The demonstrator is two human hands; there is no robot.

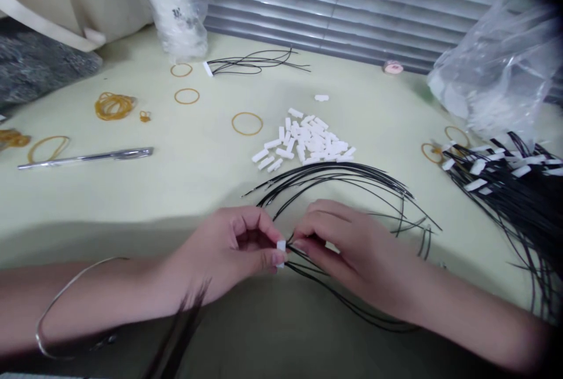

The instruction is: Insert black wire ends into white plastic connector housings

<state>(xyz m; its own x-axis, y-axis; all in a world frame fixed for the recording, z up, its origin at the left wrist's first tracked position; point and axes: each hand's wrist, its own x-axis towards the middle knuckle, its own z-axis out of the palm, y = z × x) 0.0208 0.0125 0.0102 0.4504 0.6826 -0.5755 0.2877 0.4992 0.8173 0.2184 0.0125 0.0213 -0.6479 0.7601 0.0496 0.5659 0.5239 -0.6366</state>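
Note:
Between its thumb and index finger, my left hand (237, 247) pinches a small white connector (281, 253). Several black wires (341, 294) run out of the connector's right side and curve down under my right hand (338, 238). My right hand is closed on a black wire close to the connector. Loose black wires (343, 169) lie in an arc just beyond both hands. Past them is a pile of small white connectors (316, 139).
At the right lies a big bundle of wired connectors (523, 191) below a clear plastic bag (497, 80). A pen (85, 158), rubber bands (114, 106), a bagged cup (176, 21) and a wired connector (208, 68) sit left and behind. Blinds line the back.

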